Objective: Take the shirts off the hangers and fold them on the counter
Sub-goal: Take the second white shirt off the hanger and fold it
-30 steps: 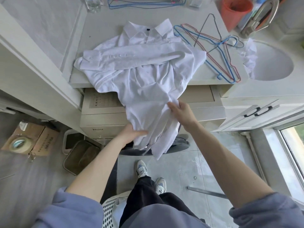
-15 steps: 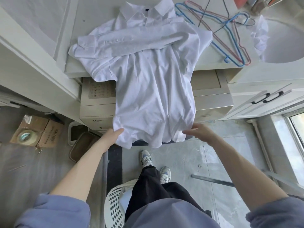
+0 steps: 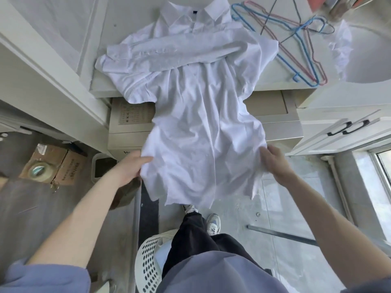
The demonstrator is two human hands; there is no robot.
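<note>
A white collared shirt [image 3: 196, 106] lies with its collar and folded-over sleeves on the pale counter [image 3: 135, 20], while its lower half hangs off the front edge. My left hand [image 3: 129, 166] grips the shirt's lower left side, thumb on top of the cloth. My right hand [image 3: 275, 161] holds the lower right side, fingers curled onto the fabric. Between the two hands the hem is stretched out flat above the floor. Several empty wire hangers [image 3: 296, 45], blue and pink, lie on the counter to the right of the shirt.
A washing machine [image 3: 273, 115] sits under the counter behind the hanging shirt. A sink [image 3: 372, 60] is at the right with white cloth at its rim. A white laundry basket [image 3: 148, 256] stands by my legs. A cardboard box [image 3: 53, 166] lies on the floor at left.
The bunched lower part of the shirt has been spread wide; my hands moved apart to its two sides and pulled the hem toward me and up. The camera came closer.
</note>
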